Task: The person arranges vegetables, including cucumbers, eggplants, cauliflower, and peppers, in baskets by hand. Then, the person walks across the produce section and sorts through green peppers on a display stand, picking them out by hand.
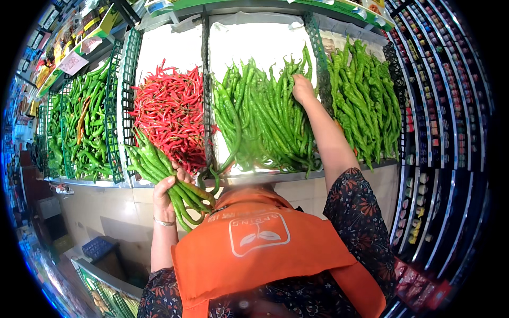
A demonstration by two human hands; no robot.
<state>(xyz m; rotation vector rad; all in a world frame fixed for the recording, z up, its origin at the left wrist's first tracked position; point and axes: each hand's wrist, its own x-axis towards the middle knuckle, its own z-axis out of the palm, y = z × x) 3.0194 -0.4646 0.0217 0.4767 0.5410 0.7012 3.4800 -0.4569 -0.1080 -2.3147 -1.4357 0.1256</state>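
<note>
My left hand [169,190] grips a bunch of long green chili peppers [153,163] by the lower part, over the front edge of the display. The bunch overlaps a heap of small red chilies [171,107]. My right hand [303,89] reaches to the upper right of a pile of long green peppers [270,119], which lies on white lining in the middle compartment. Its fingers curl at the stem ends there, with their tips hidden. One green pepper [306,59] rises just above this hand, and a bit of green shows beside its wrist.
Black and green plastic mesh dividers [206,79] separate the compartments. Wrinkled green peppers [364,99] fill the right one; more green peppers [85,127] lie far left. A metal front rail [286,178] borders the display. Shelves of packaged goods [437,99] stand at right, a blue crate [97,247] lower left.
</note>
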